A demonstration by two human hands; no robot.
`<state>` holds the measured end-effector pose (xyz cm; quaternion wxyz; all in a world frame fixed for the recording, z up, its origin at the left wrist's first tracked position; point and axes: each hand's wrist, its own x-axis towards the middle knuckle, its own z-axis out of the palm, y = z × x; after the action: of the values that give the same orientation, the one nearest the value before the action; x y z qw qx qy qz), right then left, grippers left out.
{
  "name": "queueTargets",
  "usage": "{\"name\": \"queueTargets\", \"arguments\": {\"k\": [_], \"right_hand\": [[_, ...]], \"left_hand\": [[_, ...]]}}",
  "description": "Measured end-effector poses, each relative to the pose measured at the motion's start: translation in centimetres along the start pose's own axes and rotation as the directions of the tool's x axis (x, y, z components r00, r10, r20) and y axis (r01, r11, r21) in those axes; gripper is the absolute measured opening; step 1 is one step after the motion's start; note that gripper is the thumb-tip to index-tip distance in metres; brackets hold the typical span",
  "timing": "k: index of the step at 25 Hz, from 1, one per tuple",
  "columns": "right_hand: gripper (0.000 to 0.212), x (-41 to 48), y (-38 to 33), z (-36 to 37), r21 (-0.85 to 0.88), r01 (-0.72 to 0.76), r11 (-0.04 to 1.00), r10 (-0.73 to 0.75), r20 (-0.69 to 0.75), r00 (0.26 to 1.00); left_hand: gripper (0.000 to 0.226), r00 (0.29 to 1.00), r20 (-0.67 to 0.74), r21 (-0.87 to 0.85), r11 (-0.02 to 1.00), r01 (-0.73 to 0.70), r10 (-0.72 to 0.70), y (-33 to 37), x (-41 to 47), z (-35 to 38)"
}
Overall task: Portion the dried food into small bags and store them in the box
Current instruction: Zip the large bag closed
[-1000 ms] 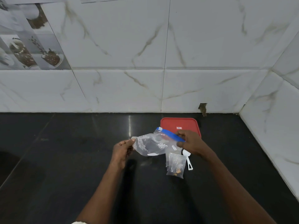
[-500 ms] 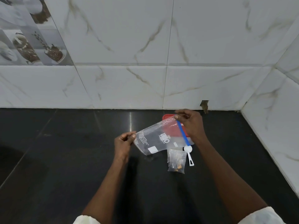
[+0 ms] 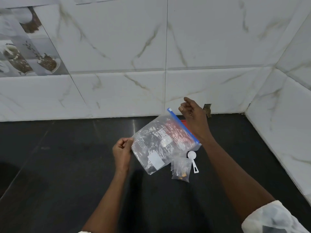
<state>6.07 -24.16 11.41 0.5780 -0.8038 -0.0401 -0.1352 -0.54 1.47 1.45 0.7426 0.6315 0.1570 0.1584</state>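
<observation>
Head view: zip bag [image 3: 156,145] held over the dark surface [image 3: 67,165].
Left hand [image 3: 122,155] pinches its lower edge; right hand [image 3: 195,121] raised by the blue zip [image 3: 183,126], fingers curled; hold unclear.

Glossy black counter [image 3: 67,165] meeting white marble-look wall tiles [image 3: 117,47].
A printed tile [image 3: 25,47] at left seems to show coffee cups; a side wall [image 3: 294,115] joins at right.
</observation>
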Motion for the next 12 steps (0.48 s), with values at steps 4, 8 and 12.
{"name": "queueTargets", "arguments": {"k": [4,8,12], "right_hand": [[0.028,-5.3,1.8,3.2,-0.254,0.086,0.963,-0.136,-0.187,0.973],[0.032,-13.1,6.1,7.5,-0.256,-0.073,0.964,0.082,0.025,0.996],[0.053,-14.5,8.8,10.0,-0.131,-0.255,0.958,0.275,0.175,0.945]], "left_hand": [[0.007,0.920,-0.310,-0.239,0.956,0.167,-0.239,-3.1,-1.4,0.3],[0.011,0.823,-0.376,-0.418,0.871,0.259,-0.426,-4.7,-2.5,0.1],[0.008,0.863,-0.276,-0.303,0.890,0.340,-0.424,-5.3,-3.2,-0.2]]}}
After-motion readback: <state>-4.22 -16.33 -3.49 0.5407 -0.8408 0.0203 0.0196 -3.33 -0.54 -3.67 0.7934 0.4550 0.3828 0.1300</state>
